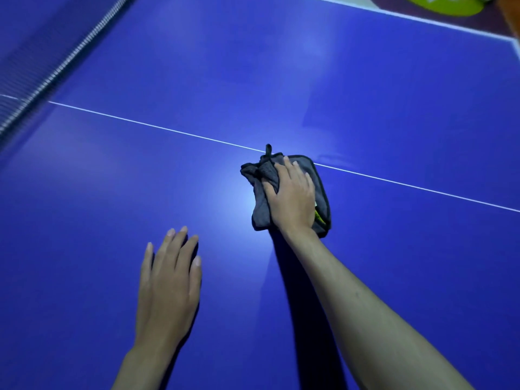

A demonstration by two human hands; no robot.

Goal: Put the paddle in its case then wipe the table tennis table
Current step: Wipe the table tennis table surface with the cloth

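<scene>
A folded grey cloth (260,187) with a dark trim lies on the blue table tennis table (365,94), right at the white centre line (140,123). My right hand (292,195) presses flat on top of the cloth, fingers straight and spread. My left hand (168,280) rests flat on the bare table surface nearer to me, to the left of the cloth, and holds nothing. Neither the paddle nor its case is in view.
The net (53,71) runs diagonally across the upper left. The table's white-edged far side (422,19) crosses the upper right, with a green object (447,7) on the floor beyond it. A bright light reflection sits on the surface left of the cloth.
</scene>
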